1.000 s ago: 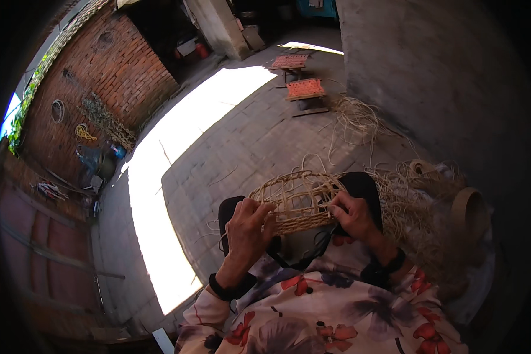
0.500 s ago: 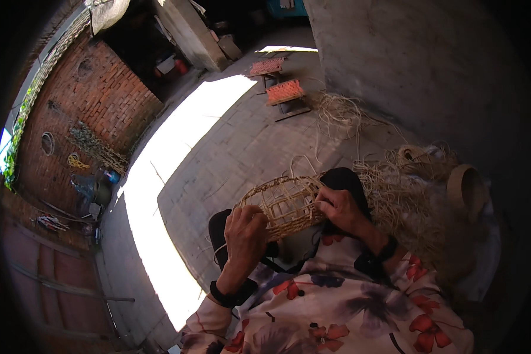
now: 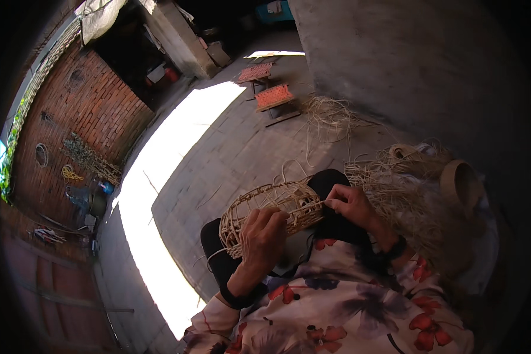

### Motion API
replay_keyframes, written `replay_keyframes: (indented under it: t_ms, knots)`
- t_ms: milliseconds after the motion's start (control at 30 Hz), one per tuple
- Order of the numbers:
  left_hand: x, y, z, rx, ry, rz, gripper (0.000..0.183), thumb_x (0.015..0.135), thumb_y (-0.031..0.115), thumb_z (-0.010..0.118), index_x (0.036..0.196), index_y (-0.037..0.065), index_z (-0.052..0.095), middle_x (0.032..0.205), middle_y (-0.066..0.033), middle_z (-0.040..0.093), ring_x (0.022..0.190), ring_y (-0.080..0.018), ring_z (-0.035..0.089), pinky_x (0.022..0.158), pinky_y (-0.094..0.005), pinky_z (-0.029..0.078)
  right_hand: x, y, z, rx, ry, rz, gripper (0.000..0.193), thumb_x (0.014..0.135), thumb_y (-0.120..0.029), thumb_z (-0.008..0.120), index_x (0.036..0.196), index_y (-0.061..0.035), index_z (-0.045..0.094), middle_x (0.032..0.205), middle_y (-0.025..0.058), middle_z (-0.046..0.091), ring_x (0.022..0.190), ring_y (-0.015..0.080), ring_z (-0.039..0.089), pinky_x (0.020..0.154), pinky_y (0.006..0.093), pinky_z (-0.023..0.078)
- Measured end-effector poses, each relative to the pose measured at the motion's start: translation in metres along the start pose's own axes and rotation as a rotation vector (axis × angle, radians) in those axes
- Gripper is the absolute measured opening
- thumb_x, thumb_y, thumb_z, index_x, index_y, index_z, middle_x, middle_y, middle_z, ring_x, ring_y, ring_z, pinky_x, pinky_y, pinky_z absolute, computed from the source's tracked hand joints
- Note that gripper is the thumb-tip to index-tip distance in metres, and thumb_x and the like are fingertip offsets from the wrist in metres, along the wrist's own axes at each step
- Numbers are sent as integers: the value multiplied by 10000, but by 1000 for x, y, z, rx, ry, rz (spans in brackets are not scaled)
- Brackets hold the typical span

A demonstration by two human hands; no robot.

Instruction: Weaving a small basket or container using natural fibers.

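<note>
A tan open-weave basket (image 3: 242, 216) rests across my dark-trousered knees, its strands forming an airy lattice. My left hand (image 3: 264, 237) is closed on the near side of the basket, fingers curled over the rim and hiding part of the weave. At the basket's right end my right hand (image 3: 354, 206) pinches a thin strand (image 3: 314, 205) between thumb and forefinger. Loose strand ends loop up from the far side, and another trails off at the left by my knee.
Piled tan strands (image 3: 389, 194) lie on the floor to my right, beside coiled strips (image 3: 416, 156) and a round tan band (image 3: 459, 182). Farther off stand two low stools (image 3: 274, 96) with red woven seats. A grey wall (image 3: 395, 65) rises at the right, a brick wall (image 3: 82, 106) at the left.
My left hand has shifted right along the basket's near side, uncovering its left end. My right hand has moved slightly away from the basket's right end, a strand now showing at its fingertips.
</note>
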State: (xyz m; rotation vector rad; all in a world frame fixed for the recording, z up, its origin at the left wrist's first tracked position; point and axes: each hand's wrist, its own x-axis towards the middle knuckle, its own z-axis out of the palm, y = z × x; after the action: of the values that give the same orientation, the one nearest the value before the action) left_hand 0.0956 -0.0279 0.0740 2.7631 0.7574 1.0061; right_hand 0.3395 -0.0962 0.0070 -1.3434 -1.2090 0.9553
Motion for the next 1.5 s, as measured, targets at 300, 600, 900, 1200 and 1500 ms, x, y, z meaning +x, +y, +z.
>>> replay_keyframes:
  t_ms: [300, 600, 900, 1200, 1500]
  knots:
    - [20, 20, 26, -541, -162, -366, 208, 837, 81, 707, 1034, 19, 682, 847, -101, 705, 635, -139, 629, 617, -291, 506, -13, -48, 11, -28, -13, -155, 204, 956, -162, 632, 876, 19, 585, 676, 94, 549, 661, 77, 481, 603, 305, 437]
    - [20, 26, 22, -502, -162, -284, 129, 849, 40, 723, 967, 11, 678, 855, -137, 698, 757, -253, 708, 674, -341, 542, -20, -41, 21, 102, 12, -106, 330, 1009, -238, 536, 809, 23, 567, 620, 81, 495, 619, 76, 448, 561, 313, 420]
    - [17, 26, 19, -457, -127, -195, 110, 850, 30, 722, 941, 15, 662, 858, -142, 693, 750, -285, 703, 657, -356, 535, -23, -41, 18, 71, -60, -134, 340, 1019, -268, 568, 835, 18, 580, 630, 3, 480, 653, 33, 442, 552, 273, 401]
    - [16, 25, 17, -484, -158, -211, 119, 850, 44, 732, 944, 15, 664, 837, -132, 688, 720, -261, 701, 624, -337, 530, -25, -40, 20, 124, -79, -103, 146, 983, -135, 588, 944, 7, 590, 680, 12, 589, 589, 28, 497, 530, 247, 422]
    - [19, 29, 16, -508, -139, -249, 106, 832, 35, 746, 908, 14, 675, 797, -119, 667, 696, -246, 690, 616, -330, 525, -26, -44, 20, 160, -104, -112, 146, 960, -128, 638, 988, 7, 589, 690, 5, 612, 598, 23, 529, 519, 239, 425]
